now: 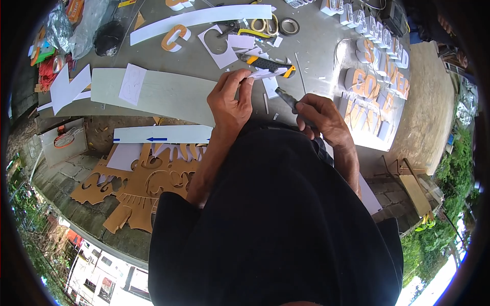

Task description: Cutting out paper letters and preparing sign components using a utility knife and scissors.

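My left hand point(231, 99) pinches a small white cut piece point(264, 73) between thumb and fingertips, above the table point(321, 57). In my right hand point(323, 114) is a narrow dark hand tool point(286, 98), its tip pointing toward the white piece but apart from it. I cannot tell exactly what kind of tool it is. Just beyond the white piece lies a black-and-yellow utility knife point(270, 65). A white scrap point(270, 88) rests below the piece, among thin offcuts. Farther off is a white sheet with a rounded cut-out point(226, 60).
Scissors point(272, 26), a tape roll point(282, 27), a curved white strip point(199, 19) and a C-shaped letter point(168, 39) lie farther back. Rows of raised letters with wires point(367, 82) stand at right. Cut brown sheets point(134, 187) sit below the table's left edge. Another person's hand point(444, 25) shows upper right.
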`<state>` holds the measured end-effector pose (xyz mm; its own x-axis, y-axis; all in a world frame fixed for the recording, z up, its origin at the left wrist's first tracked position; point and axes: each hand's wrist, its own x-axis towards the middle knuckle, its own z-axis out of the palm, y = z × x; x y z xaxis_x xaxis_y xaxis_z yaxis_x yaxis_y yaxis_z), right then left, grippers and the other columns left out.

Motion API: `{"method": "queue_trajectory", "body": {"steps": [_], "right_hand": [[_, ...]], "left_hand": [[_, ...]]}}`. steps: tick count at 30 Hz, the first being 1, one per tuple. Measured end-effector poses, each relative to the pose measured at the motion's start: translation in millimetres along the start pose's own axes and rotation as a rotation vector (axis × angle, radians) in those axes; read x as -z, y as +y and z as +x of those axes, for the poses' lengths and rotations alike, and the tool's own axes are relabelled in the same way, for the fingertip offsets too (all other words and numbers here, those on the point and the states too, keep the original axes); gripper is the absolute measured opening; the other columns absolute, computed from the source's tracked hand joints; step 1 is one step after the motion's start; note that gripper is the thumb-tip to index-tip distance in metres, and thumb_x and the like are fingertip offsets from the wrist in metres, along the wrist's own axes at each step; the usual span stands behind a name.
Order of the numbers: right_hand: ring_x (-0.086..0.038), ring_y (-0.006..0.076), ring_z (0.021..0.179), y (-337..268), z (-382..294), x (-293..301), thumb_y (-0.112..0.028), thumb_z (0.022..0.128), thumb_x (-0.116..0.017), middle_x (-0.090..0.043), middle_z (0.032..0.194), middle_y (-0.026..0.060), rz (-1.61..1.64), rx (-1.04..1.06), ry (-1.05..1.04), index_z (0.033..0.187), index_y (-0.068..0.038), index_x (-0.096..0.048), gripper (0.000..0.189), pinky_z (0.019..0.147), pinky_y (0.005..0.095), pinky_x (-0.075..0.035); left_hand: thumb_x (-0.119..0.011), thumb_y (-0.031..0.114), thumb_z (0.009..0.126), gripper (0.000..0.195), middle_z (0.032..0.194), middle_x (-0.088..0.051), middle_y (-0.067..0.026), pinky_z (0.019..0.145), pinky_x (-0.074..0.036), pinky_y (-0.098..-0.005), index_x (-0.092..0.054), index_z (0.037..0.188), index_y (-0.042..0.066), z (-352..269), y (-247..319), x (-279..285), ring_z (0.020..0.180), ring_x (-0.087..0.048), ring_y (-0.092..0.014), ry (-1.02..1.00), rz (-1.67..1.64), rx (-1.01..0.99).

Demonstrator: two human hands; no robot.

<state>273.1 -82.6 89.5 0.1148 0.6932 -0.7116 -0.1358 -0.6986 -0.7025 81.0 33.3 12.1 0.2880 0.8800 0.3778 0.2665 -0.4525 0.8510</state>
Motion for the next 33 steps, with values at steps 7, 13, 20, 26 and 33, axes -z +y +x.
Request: {"method": "queue_trajectory", "body": {"steps": [7, 13, 20, 26, 33], "right_hand": [[-0.052, 0.007, 0.054, 1.2, 22.7, -1.0, -0.033, 0.09, -0.079, -0.062, 0.072, 0.0025, 0.075, 0.306, 0.245, 0.1, -0.001, -0.064, 0.037, 0.047, 0.0228, -0.037], [-0.05, 0.0056, 0.051, 1.6, 34.8, -12.8, -0.024, 0.089, -0.08, -0.06, 0.068, -0.0006, 0.008, 0.275, 0.13, 0.099, -0.002, -0.066, 0.028, 0.045, 0.0229, -0.034], [-0.053, 0.0059, 0.052, -1.1, 32.1, -24.4, -0.023, 0.091, -0.077, -0.06, 0.065, 0.0018, 0.226, 0.352, 0.282, 0.097, 0.001, -0.064, 0.028, 0.047, 0.0227, -0.035], [-0.052, 0.0061, 0.053, -5.4, 23.5, -30.4, -0.032, 0.093, -0.077, -0.06, 0.066, 0.0014, 0.119, 0.378, 0.298, 0.1, 0.0, -0.064, 0.035, 0.048, 0.0226, -0.036], [-0.048, 0.0084, 0.067, 8.6, 10.9, 1.6, -0.038, 0.103, -0.062, -0.058, 0.078, 0.0005, -0.303, 0.583, 0.07, 0.12, 0.003, -0.063, 0.044, 0.062, 0.0263, -0.042]], "left_hand": [[-0.067, 0.004, 0.096, 0.016, 0.097, -0.071, -0.0106, 0.07, -0.056, -0.0268, -0.072, 0.11, -0.002, 13.0, 6.5, 7.4, 0.08, -0.067, -0.014, -0.223, -0.117, 0.106], [-0.069, 0.004, 0.094, 0.017, 0.095, -0.072, -0.0096, 0.066, -0.054, -0.0277, -0.073, 0.111, 0.004, 17.1, 7.8, -1.2, 0.075, -0.068, -0.016, -0.293, -0.234, 0.162], [-0.068, 0.006, 0.097, 0.022, 0.105, -0.073, -0.0134, 0.079, -0.061, -0.0306, -0.067, 0.114, -0.007, -1.9, 20.0, -2.9, 0.089, -0.071, -0.017, -0.357, -0.823, 0.691], [-0.064, 0.005, 0.099, 0.019, 0.101, -0.073, -0.0135, 0.08, -0.062, -0.0324, -0.067, 0.113, -0.008, 0.1, 17.2, -3.1, 0.088, -0.073, -0.021, -0.382, -0.868, 0.652], [-0.062, 0.003, 0.1, 0.03, 0.095, -0.072, -0.012, 0.074, -0.06, -0.0299, -0.064, 0.128, -0.006, 6.6, 13.7, 0.2, 0.079, -0.071, -0.019, -0.346, -0.911, 0.637]]}}
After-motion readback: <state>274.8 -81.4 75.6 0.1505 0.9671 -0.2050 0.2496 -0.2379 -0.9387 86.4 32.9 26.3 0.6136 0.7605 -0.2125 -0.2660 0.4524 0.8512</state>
